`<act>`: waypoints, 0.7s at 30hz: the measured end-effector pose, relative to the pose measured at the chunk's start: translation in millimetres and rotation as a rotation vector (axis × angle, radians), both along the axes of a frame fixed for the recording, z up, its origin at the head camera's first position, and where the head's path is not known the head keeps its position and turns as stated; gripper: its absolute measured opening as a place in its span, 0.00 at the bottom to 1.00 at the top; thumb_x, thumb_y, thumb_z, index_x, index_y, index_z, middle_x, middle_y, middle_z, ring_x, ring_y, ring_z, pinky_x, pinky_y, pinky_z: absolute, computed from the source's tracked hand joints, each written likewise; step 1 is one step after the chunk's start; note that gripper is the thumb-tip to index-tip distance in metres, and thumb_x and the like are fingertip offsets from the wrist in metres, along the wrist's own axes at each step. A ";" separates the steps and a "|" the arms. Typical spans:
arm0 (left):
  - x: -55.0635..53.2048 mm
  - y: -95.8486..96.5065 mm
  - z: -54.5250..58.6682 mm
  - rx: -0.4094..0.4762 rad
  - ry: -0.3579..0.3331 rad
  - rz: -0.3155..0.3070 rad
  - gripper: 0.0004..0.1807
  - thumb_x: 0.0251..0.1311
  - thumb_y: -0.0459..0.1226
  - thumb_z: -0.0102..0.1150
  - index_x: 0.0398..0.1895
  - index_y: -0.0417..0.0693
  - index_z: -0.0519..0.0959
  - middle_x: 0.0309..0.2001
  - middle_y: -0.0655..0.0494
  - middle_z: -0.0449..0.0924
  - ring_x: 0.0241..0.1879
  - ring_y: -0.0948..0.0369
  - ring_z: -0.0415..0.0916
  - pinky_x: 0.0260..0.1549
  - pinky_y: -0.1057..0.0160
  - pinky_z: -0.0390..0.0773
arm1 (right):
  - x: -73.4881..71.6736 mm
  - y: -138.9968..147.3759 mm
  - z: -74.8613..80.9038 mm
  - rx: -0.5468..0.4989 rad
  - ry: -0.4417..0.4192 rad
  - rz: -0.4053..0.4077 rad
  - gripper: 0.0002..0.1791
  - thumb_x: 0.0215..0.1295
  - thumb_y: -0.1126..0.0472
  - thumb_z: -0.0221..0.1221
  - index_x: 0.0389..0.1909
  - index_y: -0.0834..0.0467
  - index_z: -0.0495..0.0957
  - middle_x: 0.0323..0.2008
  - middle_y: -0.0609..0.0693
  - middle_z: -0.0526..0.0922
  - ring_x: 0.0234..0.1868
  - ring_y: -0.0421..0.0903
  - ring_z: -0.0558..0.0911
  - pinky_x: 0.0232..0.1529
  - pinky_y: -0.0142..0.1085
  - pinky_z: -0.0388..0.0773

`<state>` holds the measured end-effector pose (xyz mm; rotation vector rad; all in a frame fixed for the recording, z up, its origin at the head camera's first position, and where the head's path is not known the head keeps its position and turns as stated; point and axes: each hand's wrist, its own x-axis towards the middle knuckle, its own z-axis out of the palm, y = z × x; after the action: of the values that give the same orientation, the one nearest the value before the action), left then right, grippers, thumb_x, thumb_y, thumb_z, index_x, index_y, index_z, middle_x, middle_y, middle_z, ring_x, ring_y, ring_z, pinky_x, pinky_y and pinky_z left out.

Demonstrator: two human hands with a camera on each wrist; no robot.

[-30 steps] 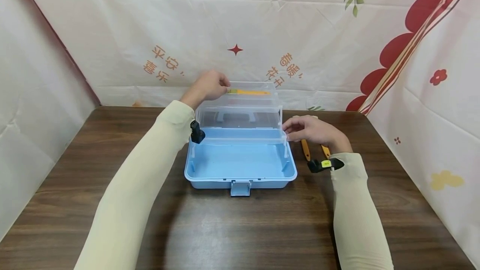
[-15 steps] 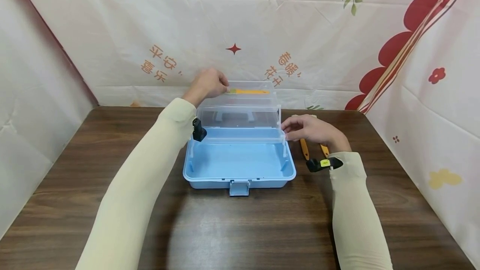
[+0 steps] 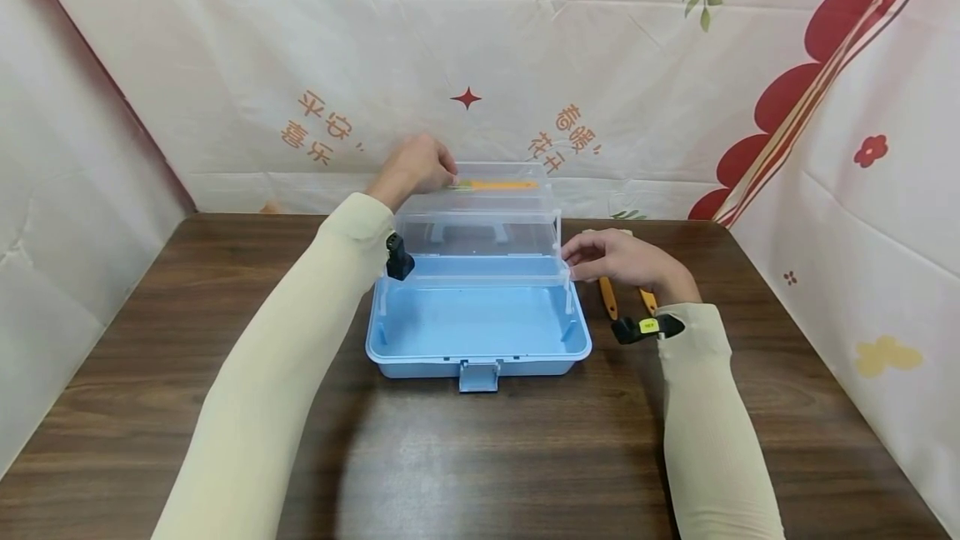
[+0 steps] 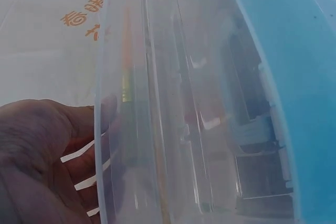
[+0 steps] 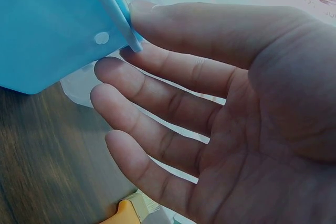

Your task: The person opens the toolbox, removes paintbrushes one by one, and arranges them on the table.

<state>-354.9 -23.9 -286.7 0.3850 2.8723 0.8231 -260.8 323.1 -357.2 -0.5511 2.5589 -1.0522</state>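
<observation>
A light-blue toolbox (image 3: 480,367) stands unfolded on the table, its front latch hanging down. Clear plastic trays rise in tiers at its back. In the uppermost tray (image 3: 487,202) lies a paintbrush (image 3: 504,186) with an orange handle. My left hand (image 3: 417,166) grips the left end of that tray, close to the bristles; in the left wrist view its thumb and fingertips show blurred through the plastic wall. My right hand (image 3: 626,260) pinches the blue rim (image 5: 123,22) at the toolbox's right back corner between thumb and index finger, the other fingers loosely extended.
Two more orange-handled brushes lie on the table right of the toolbox, one handle (image 3: 608,298) under my right hand and another handle (image 3: 648,301) by the wrist camera. The brown table (image 3: 525,457) meets a printed cloth (image 3: 390,90) behind.
</observation>
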 end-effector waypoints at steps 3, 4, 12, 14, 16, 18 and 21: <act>-0.8 0.2 -1.0 0.006 0.006 -0.008 0.12 0.78 0.39 0.66 0.58 0.45 0.90 0.59 0.48 0.86 0.55 0.50 0.77 0.59 0.52 0.79 | 0.3 0.5 -0.1 -0.005 0.003 0.001 0.19 0.74 0.58 0.70 0.62 0.60 0.86 0.56 0.56 0.87 0.50 0.56 0.85 0.57 0.54 0.87; -1.3 0.3 -1.1 0.008 0.005 -0.010 0.13 0.79 0.39 0.66 0.58 0.45 0.90 0.59 0.48 0.86 0.55 0.50 0.77 0.59 0.52 0.79 | 0.6 0.6 0.0 -0.006 0.003 0.000 0.19 0.74 0.58 0.70 0.62 0.60 0.86 0.56 0.56 0.87 0.50 0.57 0.85 0.58 0.54 0.87; -2.3 -0.3 0.2 0.005 -0.022 -0.021 0.14 0.80 0.38 0.64 0.60 0.44 0.89 0.62 0.47 0.85 0.57 0.49 0.76 0.62 0.52 0.79 | 0.2 0.8 0.5 -0.005 0.006 -0.001 0.19 0.74 0.58 0.70 0.62 0.60 0.86 0.56 0.56 0.87 0.49 0.57 0.85 0.58 0.55 0.86; -2.5 -0.6 0.0 0.008 -0.023 -0.028 0.14 0.80 0.37 0.64 0.60 0.44 0.89 0.62 0.46 0.85 0.56 0.49 0.76 0.62 0.52 0.79 | -0.1 0.7 0.5 -0.002 0.005 -0.003 0.19 0.74 0.58 0.70 0.62 0.60 0.85 0.56 0.56 0.87 0.49 0.56 0.85 0.58 0.55 0.86; -2.8 -1.2 -0.5 0.012 -0.025 -0.040 0.13 0.80 0.37 0.63 0.60 0.44 0.90 0.61 0.46 0.85 0.56 0.49 0.76 0.61 0.52 0.79 | -0.2 0.4 0.6 0.002 0.005 -0.005 0.19 0.74 0.58 0.70 0.62 0.60 0.85 0.56 0.56 0.87 0.49 0.55 0.85 0.58 0.55 0.87; -3.0 -1.9 -0.8 0.006 -0.020 -0.055 0.13 0.81 0.38 0.63 0.59 0.44 0.90 0.61 0.47 0.86 0.55 0.50 0.76 0.60 0.53 0.78 | -0.4 0.3 0.5 0.004 0.004 -0.007 0.20 0.74 0.58 0.70 0.62 0.60 0.85 0.56 0.56 0.87 0.49 0.55 0.85 0.58 0.55 0.87; -3.1 -2.6 -0.8 -0.003 -0.020 -0.072 0.13 0.81 0.38 0.62 0.59 0.44 0.90 0.60 0.47 0.86 0.55 0.51 0.76 0.58 0.53 0.78 | -0.5 0.3 0.2 0.006 0.004 -0.008 0.20 0.74 0.58 0.70 0.62 0.60 0.86 0.56 0.56 0.87 0.49 0.55 0.85 0.58 0.55 0.87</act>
<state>-358.1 -26.5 -287.5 0.4736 2.8225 0.8052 -261.3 323.4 -357.1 -0.5417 2.5691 -1.0465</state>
